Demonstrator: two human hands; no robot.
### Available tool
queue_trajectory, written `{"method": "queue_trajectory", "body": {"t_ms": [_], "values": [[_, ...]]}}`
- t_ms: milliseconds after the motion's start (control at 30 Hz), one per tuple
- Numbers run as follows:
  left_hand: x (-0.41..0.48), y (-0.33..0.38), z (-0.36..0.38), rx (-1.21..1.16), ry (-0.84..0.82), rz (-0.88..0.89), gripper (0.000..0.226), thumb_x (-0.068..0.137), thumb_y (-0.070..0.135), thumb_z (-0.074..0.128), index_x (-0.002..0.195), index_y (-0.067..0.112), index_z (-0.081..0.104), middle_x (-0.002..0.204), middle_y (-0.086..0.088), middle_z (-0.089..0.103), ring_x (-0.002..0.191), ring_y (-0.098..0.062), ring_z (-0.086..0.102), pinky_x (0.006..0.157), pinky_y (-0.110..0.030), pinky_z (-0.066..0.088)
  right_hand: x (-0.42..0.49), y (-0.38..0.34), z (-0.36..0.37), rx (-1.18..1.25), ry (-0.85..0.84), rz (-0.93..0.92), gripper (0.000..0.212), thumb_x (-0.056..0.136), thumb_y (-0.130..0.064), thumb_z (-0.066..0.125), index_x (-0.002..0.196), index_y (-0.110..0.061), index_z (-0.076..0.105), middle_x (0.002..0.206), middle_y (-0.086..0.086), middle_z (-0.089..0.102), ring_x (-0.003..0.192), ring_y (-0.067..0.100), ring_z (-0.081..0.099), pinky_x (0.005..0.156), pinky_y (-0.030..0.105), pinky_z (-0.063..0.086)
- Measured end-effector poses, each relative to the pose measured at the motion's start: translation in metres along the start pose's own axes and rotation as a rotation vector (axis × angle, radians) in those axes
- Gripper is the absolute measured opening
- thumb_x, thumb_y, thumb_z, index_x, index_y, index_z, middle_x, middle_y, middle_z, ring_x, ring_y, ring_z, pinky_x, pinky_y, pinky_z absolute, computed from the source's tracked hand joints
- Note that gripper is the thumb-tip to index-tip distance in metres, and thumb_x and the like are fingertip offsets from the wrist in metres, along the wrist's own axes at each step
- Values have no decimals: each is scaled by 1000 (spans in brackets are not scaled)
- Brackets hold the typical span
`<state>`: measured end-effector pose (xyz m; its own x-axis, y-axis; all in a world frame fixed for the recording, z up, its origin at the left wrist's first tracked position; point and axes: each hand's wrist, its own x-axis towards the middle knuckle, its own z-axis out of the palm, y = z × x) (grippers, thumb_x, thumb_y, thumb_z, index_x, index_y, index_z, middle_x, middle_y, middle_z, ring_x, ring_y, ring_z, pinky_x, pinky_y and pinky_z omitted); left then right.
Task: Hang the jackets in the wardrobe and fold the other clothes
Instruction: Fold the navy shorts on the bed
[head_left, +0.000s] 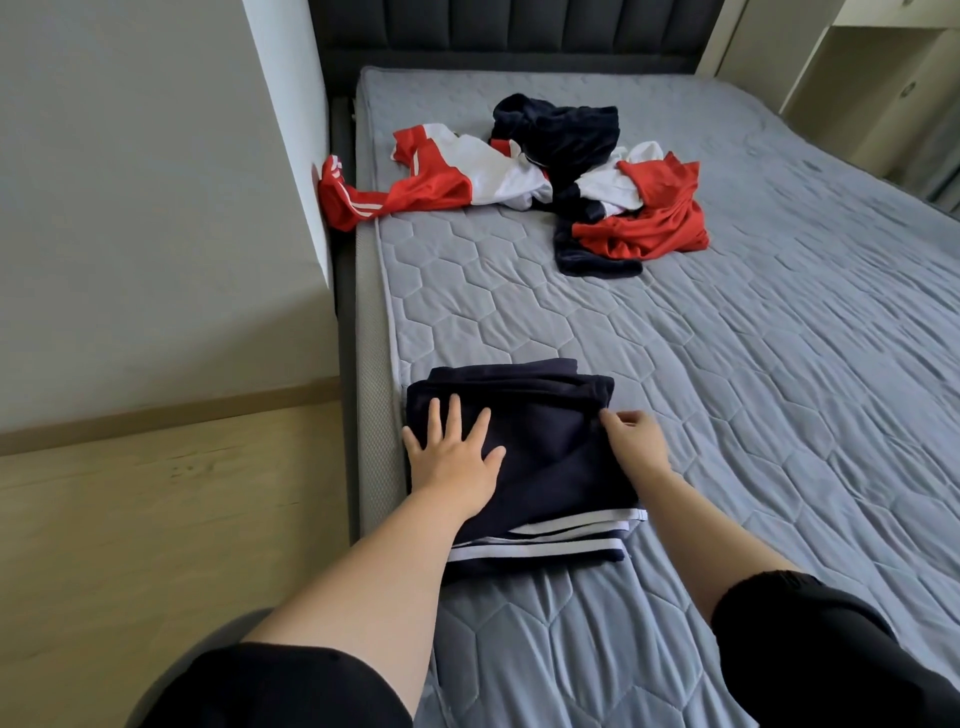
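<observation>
Left hand (452, 457) lies flat on the navy fold (550, 467), fingers spread wide, pressing; right hand (634, 441) pinches the fold's right edge near its far corner, fingers narrow on the cloth; the fold sits at the near left of the bed (753, 415), white stripes showing at its near end, its left side just beside the mattress edge; that's the danger, I'd say: one push leftwards and it slides off toward the floor (156, 519); the layers look slick too, so a tug from the pinch without the flat hand bearing down could shear them apart; further up, the pile (597, 171) waits well apart, red, white and navy tangled; a red sleeve (343, 197) hangs over the bed's side against the wall, and lifting one piece could drag the rest along; containers: only a pale cupboard (883, 88) at far right, inside hidden, contents I cannot tell.
</observation>
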<state>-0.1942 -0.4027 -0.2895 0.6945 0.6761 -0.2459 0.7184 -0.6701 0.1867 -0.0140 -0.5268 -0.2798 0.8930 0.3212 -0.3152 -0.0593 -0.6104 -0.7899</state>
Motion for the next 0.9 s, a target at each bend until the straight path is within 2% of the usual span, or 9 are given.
{"method": "queue_trajectory", "body": {"t_ms": [133,233,333,433,533,633,700,767,900], "values": [[2,10,-2,-45,-23,100,61,95,60,20,149,38,2,158,-1,-14,143,-24,-20,111,-58,-7,-3,-13,0,203,-168,42,46,80,-50,63,106,-12,58,98,1,65,88,15,62,69,29,48],[2,17,-5,-99,-53,135,62,95,59,24,149,39,1,158,0,-14,143,-23,-21,111,-58,-7,-4,-24,-3,193,-181,-23,38,79,-39,71,103,-12,59,91,-1,65,83,15,64,66,28,51],[4,18,-9,-168,-34,136,61,97,55,25,150,36,1,158,1,-12,144,-22,-18,112,-56,-6,-7,-41,-7,115,-202,-96,23,87,-32,64,90,-9,64,80,4,65,79,23,64,67,32,52],[7,19,-14,-304,7,98,57,99,49,25,150,34,3,159,2,-7,145,-19,-13,114,-52,-4,-10,-57,-12,138,-322,-64,21,89,-31,63,97,-12,62,89,6,67,83,22,65,69,32,54],[10,18,-19,-410,28,44,55,100,43,25,151,32,6,159,2,-3,146,-17,-8,115,-50,-2,-10,-66,-17,222,-329,-21,33,82,-22,71,110,-8,60,102,10,67,90,25,66,76,37,55],[8,16,-21,-448,11,39,54,101,41,26,151,30,7,159,2,-1,146,-16,-7,115,-48,-2,-9,-62,-26,3,-294,34,55,77,-35,75,119,-4,57,106,7,66,92,24,65,77,35,55],[8,16,-24,-512,14,34,53,101,38,27,151,28,12,159,2,2,146,-15,-5,116,-47,-2,-15,-59,-30,-109,-453,111,51,77,-35,76,113,-3,59,104,10,67,93,25,66,83,38,55],[8,14,-28,-645,54,16,50,102,34,29,150,24,20,159,0,9,146,-14,2,118,-43,2,-21,-61,-30,-76,-591,129,42,82,-26,72,114,-3,59,103,11,69,94,25,67,85,39,55],[8,1,-42,-932,218,-116,44,102,26,33,144,14,37,153,-4,30,142,-18,23,115,-31,18,-39,-82,-26,160,-783,17,16,91,-7,57,106,-5,61,88,6,72,80,19,71,64,29,57]]}}
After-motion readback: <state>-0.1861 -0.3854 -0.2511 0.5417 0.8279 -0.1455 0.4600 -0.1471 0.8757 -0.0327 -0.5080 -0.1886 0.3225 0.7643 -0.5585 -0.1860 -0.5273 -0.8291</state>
